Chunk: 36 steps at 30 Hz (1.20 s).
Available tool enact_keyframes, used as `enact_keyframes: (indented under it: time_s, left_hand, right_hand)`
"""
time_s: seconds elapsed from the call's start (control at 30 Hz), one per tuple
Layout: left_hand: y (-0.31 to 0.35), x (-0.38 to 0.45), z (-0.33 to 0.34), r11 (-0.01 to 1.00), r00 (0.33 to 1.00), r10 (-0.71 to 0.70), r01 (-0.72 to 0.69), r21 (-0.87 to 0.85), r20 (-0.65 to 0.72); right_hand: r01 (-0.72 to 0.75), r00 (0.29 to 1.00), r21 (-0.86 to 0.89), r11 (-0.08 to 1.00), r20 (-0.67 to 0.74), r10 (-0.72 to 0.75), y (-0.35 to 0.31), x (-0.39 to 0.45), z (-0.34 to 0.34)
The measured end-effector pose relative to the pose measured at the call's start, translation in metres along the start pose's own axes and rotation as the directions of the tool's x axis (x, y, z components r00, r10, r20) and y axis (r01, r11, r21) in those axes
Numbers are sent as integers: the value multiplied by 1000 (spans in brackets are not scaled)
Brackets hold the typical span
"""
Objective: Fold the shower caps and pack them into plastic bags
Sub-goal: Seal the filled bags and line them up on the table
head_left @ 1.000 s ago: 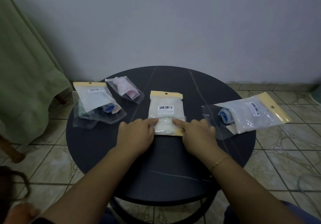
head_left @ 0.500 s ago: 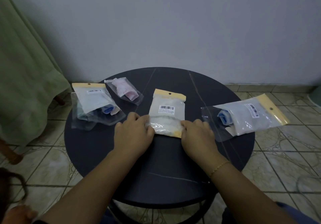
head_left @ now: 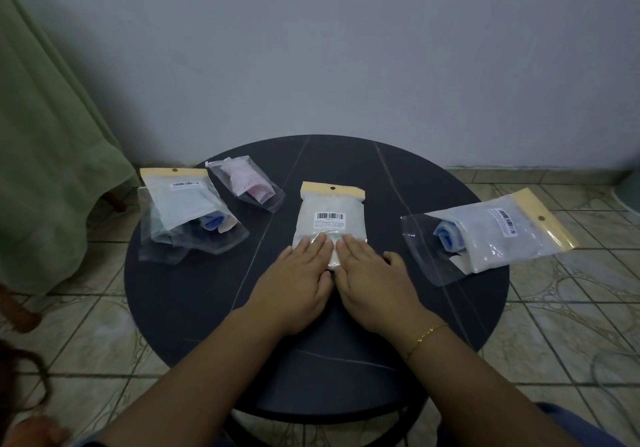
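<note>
A clear plastic bag with a yellow header and a barcode label (head_left: pixel 330 214) lies in the middle of the round dark table (head_left: pixel 194 294), holding a folded white shower cap. My left hand (head_left: pixel 298 280) and my right hand (head_left: pixel 370 282) lie flat side by side on the bag's near end, fingers straight, pressing it down. The bag's bottom edge is hidden under my palms.
At the left lies a stack of bags with blue caps (head_left: pixel 187 214), and behind it a small bag with a pink cap (head_left: pixel 247 181). A bag with a blue cap (head_left: pixel 485 235) overhangs the table's right edge. Green cloth (head_left: pixel 45 141) hangs at the left; tiled floor surrounds the table.
My hands have moved from the bag's two sides to its near end and flattened there side by side. The bag has straightened and shifted slightly.
</note>
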<state>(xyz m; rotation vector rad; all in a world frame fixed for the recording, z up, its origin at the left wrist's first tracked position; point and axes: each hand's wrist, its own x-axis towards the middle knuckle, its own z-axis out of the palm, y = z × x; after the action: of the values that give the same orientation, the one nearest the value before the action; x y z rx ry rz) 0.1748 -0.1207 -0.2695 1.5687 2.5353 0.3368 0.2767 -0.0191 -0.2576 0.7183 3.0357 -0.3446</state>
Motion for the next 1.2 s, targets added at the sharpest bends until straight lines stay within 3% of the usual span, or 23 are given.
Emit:
enact_keyframes:
  time_s: [0.17,0.33,0.4,0.47,0.53,0.6,0.7,0.8,0.9,0.97,1.07,1.2]
  left_hand:
    - [-3,6,0,999,1000,-11,12,-51,3]
    - [-4,4,-3,932,980,-122,59,-359,-157]
    - [-2,2,-2,928,937,-229,128,-350,-263]
    - [1,3,-2,889,853,-372,212,-407,-367]
    - [7,6,-6,778,814,-477,216,-590,-331]
    - [16,11,-8,658,857,-453,137,-740,-244]
    - [29,21,-9,688,940,-242,-10,-726,-242]
    - [33,40,-10,681,969,-144,-51,-730,-202]
    - [31,67,-7,730,985,-126,10,-684,-119]
    - [33,90,-4,781,993,-94,27,-624,-74]
    - [39,118,-6,778,999,-50,31,-627,-13]
    - [42,159,-5,900,998,-7,31,-435,55]
  right_hand:
    - [-10,1000,-1,1000,-11,10,1,5,1]
    - [37,974,105,994,-228,-12,1,4,2]
    - [57,956,170,984,-295,-5,0,3,2]
    - [55,934,243,968,-354,36,-1,6,2]
    - [58,897,378,924,-425,118,-3,10,0]
    - [98,856,560,823,-469,217,-6,15,-4]
    - [116,829,804,584,-402,389,-12,24,-13]
    - [-3,853,953,304,-156,498,-9,42,-17]
    - [-103,871,989,-103,139,472,2,59,-26]
    - [-85,859,963,-256,201,470,11,68,-32]
    - [-28,843,952,-304,186,506,21,80,-37]
    - [-67,803,980,-186,163,573,35,93,-40]
